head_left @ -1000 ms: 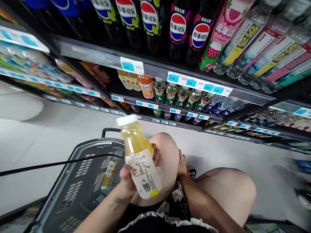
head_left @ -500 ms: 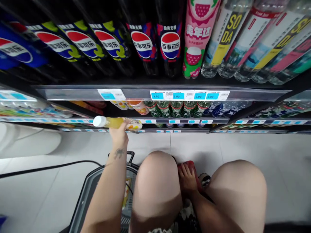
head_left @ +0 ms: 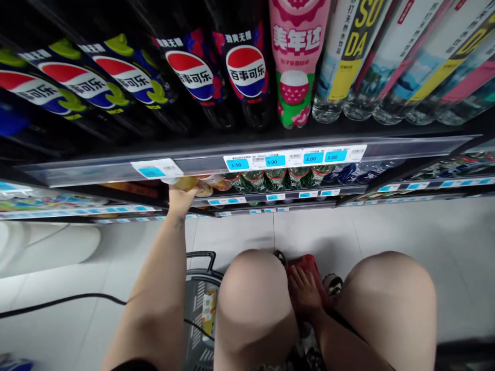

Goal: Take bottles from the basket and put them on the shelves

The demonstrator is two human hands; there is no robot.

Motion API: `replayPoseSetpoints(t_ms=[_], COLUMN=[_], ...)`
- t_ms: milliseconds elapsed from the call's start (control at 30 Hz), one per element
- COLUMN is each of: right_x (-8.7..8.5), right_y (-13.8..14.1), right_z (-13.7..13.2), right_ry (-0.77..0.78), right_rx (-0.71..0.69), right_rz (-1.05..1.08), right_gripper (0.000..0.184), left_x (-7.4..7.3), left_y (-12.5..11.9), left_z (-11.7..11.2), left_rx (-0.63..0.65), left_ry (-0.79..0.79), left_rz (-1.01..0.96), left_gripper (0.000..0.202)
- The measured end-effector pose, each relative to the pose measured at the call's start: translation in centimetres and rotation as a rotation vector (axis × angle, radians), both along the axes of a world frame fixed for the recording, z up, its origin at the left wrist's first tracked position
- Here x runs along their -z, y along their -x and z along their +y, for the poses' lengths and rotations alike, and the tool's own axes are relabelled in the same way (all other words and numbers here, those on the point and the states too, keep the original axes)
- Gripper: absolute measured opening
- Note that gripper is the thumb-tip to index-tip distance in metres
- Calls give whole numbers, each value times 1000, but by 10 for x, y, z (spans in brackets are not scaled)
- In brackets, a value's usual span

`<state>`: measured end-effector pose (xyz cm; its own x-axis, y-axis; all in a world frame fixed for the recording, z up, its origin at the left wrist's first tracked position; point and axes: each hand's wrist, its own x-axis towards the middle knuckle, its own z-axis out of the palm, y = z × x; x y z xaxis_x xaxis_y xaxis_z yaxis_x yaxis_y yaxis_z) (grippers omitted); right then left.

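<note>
The bottle of yellow drink (head_left: 188, 182) is at the mouth of the lower shelf (head_left: 253, 199), its pale cap end toward the left and its top partly cut off by the ledge of the upper shelf (head_left: 204, 158). My left hand (head_left: 182, 198) is closed round it, thumb along the near side; the far fingers are hidden, and I can't tell whether its base bears on the shelf or hangs in my grip. I judge the step in hand to be handling this bottle at the shelf front; moving it from here would call for a low, level wrist to clear the ledge, and care not to knock its neighbours. Just right of it stand an orange-labelled bottle (head_left: 217, 182) and a row of green bottles (head_left: 276, 180). My right hand (head_left: 305, 288) lies between my knees with its fingers loosely extended on a red thing (head_left: 309, 264) that I can't identify; I see nothing gripped in it. Below my left forearm is the grey basket (head_left: 195, 309), with another yellow bottle (head_left: 209, 312) inside. A black cord (head_left: 85, 296) runs over the floor (head_left: 240, 232) to my left, and cola bottles (head_left: 245, 72) fill part of the upper shelf.
</note>
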<state>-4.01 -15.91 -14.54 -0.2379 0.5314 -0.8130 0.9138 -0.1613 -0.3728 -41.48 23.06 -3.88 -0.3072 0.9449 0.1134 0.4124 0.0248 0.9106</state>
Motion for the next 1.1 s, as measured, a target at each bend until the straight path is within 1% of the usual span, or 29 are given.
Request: replayPoseSetpoints(t_ms=[67, 200, 300, 433, 500, 533, 567, 600, 633, 667, 700, 733, 767, 833, 867, 900, 933, 967, 1000, 1033, 1100], right_x=[-4, -14, -13, -9, -9, -9, -10, -11, -12, -13, -14, -15, -17, -20, -21, -22, -23, -23, -22, -21, -17], right_y=[0, 1, 1, 1, 1, 0, 0, 0, 0, 0, 1, 1, 1, 0, -1, -2, -4, -6, -8, -10, -14], right_z=[2, 7, 6, 3, 4, 4, 5, 6, 7, 7, 8, 9, 9, 11, 11, 11, 11, 10, 9, 7, 4], right_ry=[27, 66, 58, 49, 63, 65, 63, 62, 64, 70, 79, 83, 84, 77, 69, 60, 46, 21, -4, -29, -56], right_rx=[9, 30, 47, 48, 41, 42, 45, 48, 50, 47, 42, 37, 31, 9, -9, -28, -52, -73, -93, -113, -151], right_rz=[8, 26, 31, 18, 13, 11, 9, 6, 3, 0, -2, -6, -12, -26, -33, -40, -47, -53, -65, -79, -118], right_gripper=[67, 70, 70, 69, 69, 69, 70, 70, 69, 68, 68, 67, 67, 66, 66, 65, 64, 63, 62, 61, 61], left_x=[4, 16, 22, 22, 23, 24, 25, 27, 28, 29, 31, 33, 34, 37, 38, 38, 37, 36, 35, 36, 42], left_y=[-1, -3, -3, -9, -20, -27, -36, -46, -56, -64, -69, -70, -67, -50, -38, -27, -16, -6, 1, 8, 20], left_z=[2, -2, -6, -7, -16, -26, -41, -61, -87, -118, -154, -194, -237, -322, -363, -401, -435, -466, -492, -514, -546], left_rx=[-2, -59, -135, -241, -284, -312, -330, -352, -313, -228, -160, -31, 104, 277, 369, 435, 434, 421, 404, 381, 342], left_ry=[9, 4, 49, 146, 146, 139, 134, 156, 172, 199, 245, 312, 368, 402, 441, 503, 538, 582, 632, 684, 804], left_rz=[15, 75, 151, 223, 246, 256, 269, 260, 227, 183, 109, 51, 26, 137, 185, 205, 211, 236, 276, 324, 434], left_gripper=[55, 55, 57, 63, 71, 74, 77, 79, 76, 71, 70, 67, 62, 54, 46, 36, 28, 24, 22, 22, 28])
